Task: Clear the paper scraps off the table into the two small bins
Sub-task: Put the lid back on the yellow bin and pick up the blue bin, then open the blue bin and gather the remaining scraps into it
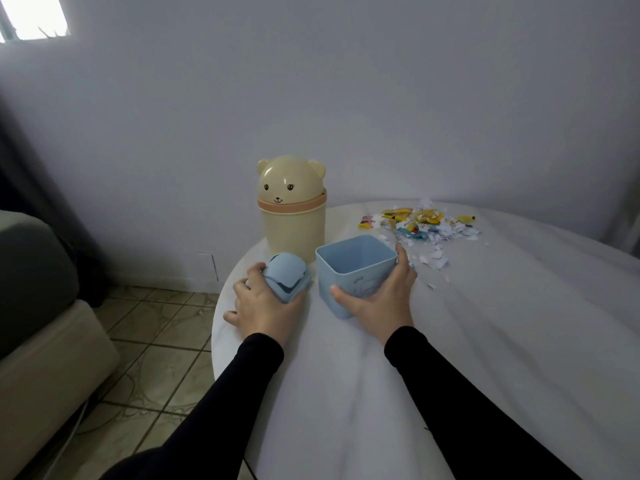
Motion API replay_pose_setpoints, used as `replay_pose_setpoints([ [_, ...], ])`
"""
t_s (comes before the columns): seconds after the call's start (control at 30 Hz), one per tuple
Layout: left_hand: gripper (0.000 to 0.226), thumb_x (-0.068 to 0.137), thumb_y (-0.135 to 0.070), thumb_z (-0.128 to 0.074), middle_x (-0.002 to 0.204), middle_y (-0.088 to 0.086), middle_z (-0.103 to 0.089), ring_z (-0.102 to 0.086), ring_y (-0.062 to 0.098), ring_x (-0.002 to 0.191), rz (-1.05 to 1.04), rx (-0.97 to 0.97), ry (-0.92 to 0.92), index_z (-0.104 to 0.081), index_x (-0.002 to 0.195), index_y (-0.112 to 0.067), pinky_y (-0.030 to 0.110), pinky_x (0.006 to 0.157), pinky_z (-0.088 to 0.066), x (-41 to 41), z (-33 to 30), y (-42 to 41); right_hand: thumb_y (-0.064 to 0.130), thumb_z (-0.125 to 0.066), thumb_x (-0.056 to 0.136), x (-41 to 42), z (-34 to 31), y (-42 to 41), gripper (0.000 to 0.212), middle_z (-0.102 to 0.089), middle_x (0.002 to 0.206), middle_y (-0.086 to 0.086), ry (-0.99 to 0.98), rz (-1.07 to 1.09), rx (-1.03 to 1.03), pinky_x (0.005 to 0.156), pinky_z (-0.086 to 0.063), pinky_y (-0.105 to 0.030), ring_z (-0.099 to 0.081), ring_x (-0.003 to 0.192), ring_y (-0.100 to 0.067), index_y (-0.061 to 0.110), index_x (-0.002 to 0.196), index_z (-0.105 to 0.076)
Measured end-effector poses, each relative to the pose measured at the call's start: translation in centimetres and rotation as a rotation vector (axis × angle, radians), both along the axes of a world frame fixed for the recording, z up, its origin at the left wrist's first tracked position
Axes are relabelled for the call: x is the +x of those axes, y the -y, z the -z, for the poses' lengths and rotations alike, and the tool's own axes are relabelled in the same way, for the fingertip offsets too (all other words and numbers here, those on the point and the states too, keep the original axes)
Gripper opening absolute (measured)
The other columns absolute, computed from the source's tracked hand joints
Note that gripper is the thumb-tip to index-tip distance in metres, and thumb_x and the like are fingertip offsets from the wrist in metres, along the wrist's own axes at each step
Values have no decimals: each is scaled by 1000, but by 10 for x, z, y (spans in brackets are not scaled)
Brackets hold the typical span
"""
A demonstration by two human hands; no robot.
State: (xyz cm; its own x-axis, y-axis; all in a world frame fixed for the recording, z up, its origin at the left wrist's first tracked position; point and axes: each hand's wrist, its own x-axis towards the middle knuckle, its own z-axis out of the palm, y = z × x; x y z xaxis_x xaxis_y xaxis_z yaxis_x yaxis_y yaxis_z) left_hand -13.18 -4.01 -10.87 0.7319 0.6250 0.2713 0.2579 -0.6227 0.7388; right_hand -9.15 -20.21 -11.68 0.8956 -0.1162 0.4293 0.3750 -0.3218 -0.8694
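currently: right hand (pixel 377 289) grips open blue bin (pixel 353 271) on table (pixel 485 341); left hand (pixel 263 306) holds blue lid (pixel 287 275) beside it. scraps (pixel 429 226) piled just past blue bin. bear bin (pixel 292 206) upright, lidded, behind lid.

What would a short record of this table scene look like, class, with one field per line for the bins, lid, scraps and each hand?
blue bin: open, lid off, nothing visible inside
blue lid: on the table, left of the blue bin
bear bin: yellow, lid on, behind the blue lid
paper scraps: pile on the table, behind and right of the blue bin
left hand: grips the blue lid
right hand: holds the blue bin
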Motion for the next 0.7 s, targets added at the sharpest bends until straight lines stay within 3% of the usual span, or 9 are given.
replay_pose_setpoints([
  [0.27, 75, 71, -47, -67, 132, 5, -40, -49, 27, 119, -24, 110, -122, -30, 134, -30, 45, 97, -25, 6, 5, 4, 44, -92, 42, -9, 0, -2, 134, -27, 135, -9, -10, 19, -20, 99, -24, -17, -25, 131, -20, 16, 148, -14],
  [0.43, 94, 72, -38, -67, 154, 7, -16, -18, 24, 141, 14, 65, -115, -11, 147, -25, 52, 106, -17, -3, 0, 12, 68, -81, 38, -16, -4, 1, 141, -25, 139, -9, -34, 13, 66, 103, -29, -20, -28, 132, -17, 18, 150, -11],
  [0.47, 92, 73, -32, -66, 155, 7, -13, -15, 24, 142, 7, 91, -59, -13, 148, -22, 51, 107, -16, -7, -3, 17, 70, -77, 49, -16, -5, 3, 130, -24, 142, -8, -48, 18, 106, 104, -30, -22, -27, 134, -16, 20, 150, -12],
  [0.57, 80, 67, -19, -54, 149, 5, -23, -22, 22, 134, 61, 249, 172, -27, 143, -18, 40, 100, -18, -24, -13, 43, 50, -56, 88, -12, -5, 14, 79, -23, 146, -8, -64, 96, 138, 107, -28, -27, -28, 138, -19, 20, 150, -18],
  [0.7, 63, 68, -16, -54, 131, 9, -46, -37, 23, 120, 252, 415, 406, -47, 131, -12, 37, 95, -27, -37, -18, 94, 37, -46, 97, -7, -7, 38, 54, -29, 142, -9, -45, 154, 147, 107, -27, -26, -33, 133, -19, 18, 145, -31],
])
